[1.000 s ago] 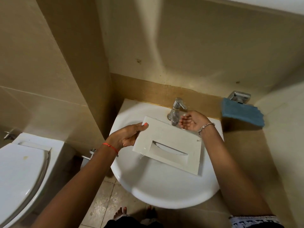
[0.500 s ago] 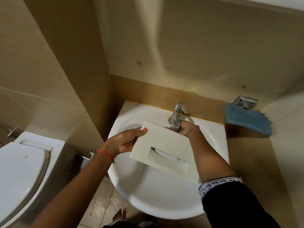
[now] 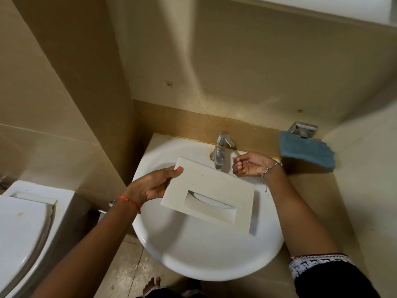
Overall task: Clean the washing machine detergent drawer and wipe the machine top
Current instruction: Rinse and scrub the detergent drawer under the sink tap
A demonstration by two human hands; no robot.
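Left hand (image 3: 150,187) grips the detergent drawer (image 3: 212,190) by its left short edge, with the thumb on the top face and the fingers (image 3: 158,195) curled under it. The drawer is held flat-ish over the sink (image 3: 204,261), front panel up, with the recessed handle slot facing the camera. It runs right from the left fingers and is tilted, so its far corner sits just under the tap (image 3: 221,150) and its near right corner hangs over the open basin. The drawer's right short edge is free, nothing touching it

Right hand (image 3: 249,166) is palm up, its fingers (image 3: 236,165) curled in over the palm and holding nothing. It is just right of the tap spout, close above the drawer's far right corner; can't tell if it touches. The palm looks wet

Open basin lies below and toward the camera from both hands, and the sink's front rim is well apart from the drawer. The wall corner is tight on the outer side of the left fingers. A toilet (image 3: 23,233) sits well apart, down-left of them. A blue cloth (image 3: 307,152) lies right of the right fingers, near them, touching a chrome holder (image 3: 303,128) at the wall. A beige worktop (image 3: 309,190) strip runs beside the right forearm
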